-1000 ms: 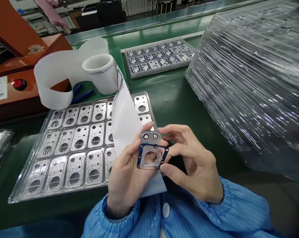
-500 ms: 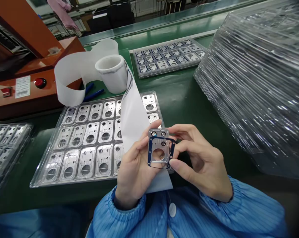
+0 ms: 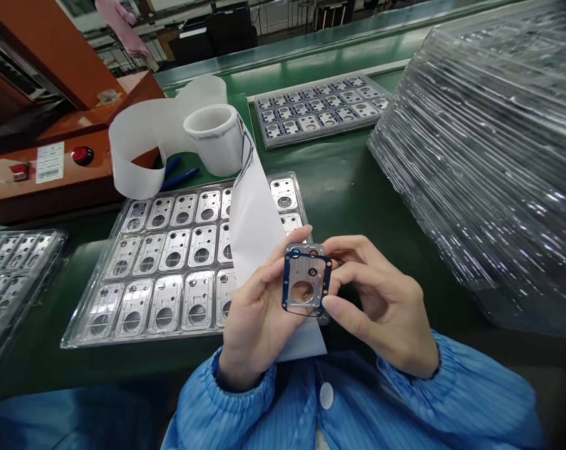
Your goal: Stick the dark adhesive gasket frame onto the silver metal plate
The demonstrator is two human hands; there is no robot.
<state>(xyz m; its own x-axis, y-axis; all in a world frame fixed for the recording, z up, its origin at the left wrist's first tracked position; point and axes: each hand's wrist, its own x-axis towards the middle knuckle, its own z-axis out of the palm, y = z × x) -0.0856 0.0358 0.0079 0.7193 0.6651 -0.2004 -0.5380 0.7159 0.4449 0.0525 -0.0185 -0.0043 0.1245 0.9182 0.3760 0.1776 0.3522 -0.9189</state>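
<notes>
My left hand (image 3: 259, 319) is closed around a silver metal plate (image 3: 304, 275) with a large round hole and smaller ringed holes. Over the plate's face lies a thin dark-blue frame-shaped gasket (image 3: 286, 281), dotted with small holes. My right hand (image 3: 381, 306) pinches the gasket's right edge between thumb and fingers. I cannot tell whether gasket and plate touch all round. Under and behind my left hand runs a white strip (image 3: 254, 219), unrolled from a white roll (image 3: 212, 137). Part of it covers a clear tray (image 3: 137, 340) of similar metal plates.
Orange machinery (image 3: 71, 172) with a red button (image 3: 82, 155) stands at left. Blue-handled pliers (image 3: 182, 178) lie by the roll. A second tray of plates (image 3: 20, 275) is at far left, another with gasketed plates (image 3: 320, 106) at the back. Stacked clear trays (image 3: 489, 156) rise at right.
The blue gasket has shifted up slightly over the metal plate, its top edge now closer to the plate's upper holes. Both hands keep nearly the same position.
</notes>
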